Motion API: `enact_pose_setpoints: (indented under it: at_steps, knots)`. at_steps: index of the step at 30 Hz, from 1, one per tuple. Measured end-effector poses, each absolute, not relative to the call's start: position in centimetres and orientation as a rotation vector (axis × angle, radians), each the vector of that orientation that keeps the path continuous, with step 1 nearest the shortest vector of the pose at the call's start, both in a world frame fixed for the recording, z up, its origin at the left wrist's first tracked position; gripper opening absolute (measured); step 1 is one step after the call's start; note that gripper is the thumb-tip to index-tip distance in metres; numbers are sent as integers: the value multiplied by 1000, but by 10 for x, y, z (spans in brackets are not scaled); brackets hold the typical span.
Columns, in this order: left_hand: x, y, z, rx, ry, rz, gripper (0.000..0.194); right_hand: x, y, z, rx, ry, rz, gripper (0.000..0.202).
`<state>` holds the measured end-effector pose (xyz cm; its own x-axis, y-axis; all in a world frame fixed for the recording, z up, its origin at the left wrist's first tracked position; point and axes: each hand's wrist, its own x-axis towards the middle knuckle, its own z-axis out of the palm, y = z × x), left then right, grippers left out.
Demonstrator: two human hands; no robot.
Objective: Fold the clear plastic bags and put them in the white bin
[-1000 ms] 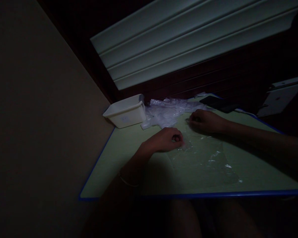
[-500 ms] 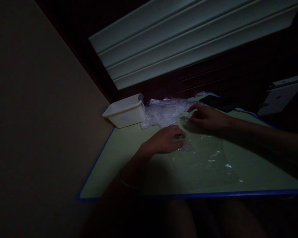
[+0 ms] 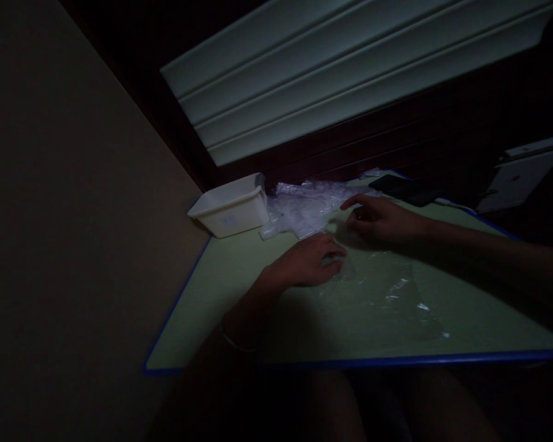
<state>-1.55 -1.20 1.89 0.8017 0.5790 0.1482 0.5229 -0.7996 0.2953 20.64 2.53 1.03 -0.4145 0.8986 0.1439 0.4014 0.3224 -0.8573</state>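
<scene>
A clear, thin plastic bag (image 3: 399,294) lies spread over the pale green tabletop (image 3: 239,276). My left hand (image 3: 311,261) is at its upper left corner, fingers and thumb curled around a crumpled bit of the film that bulges past the fingertips. Just above and to the right hovers my right hand (image 3: 380,220), its index finger stretched out and apart from the thumb, with nothing visible in it. Behind both hands is a loose pile of clear plastic bags (image 3: 299,209), and the right fingertips are close to its edge. Dim light makes the film's outline hard to follow.
Left of the pile stands a white plastic bin (image 3: 233,215) against the wall. A dark flat object (image 3: 405,189) lies at the back right, with a pale cable (image 3: 456,205) beside it. Blue edging (image 3: 396,361) borders the table. A white box (image 3: 518,178) is off to the right.
My right hand has shifted slightly left, and the film seen at its fingertips earlier no longer shows there. My left fingers have closed a little on the bag's corner.
</scene>
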Motion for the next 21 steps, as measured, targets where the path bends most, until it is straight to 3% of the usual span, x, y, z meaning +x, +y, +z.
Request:
enact_pose_setpoints:
  at_steps: [12,21]
  knots:
    - [-17,-9,15,2734,836,390,27,211,26,13,-1100,-2152,697,41]
    - [-16,-11,17,2746,841,342,29,206,21,14,-1112,-2118,756,40]
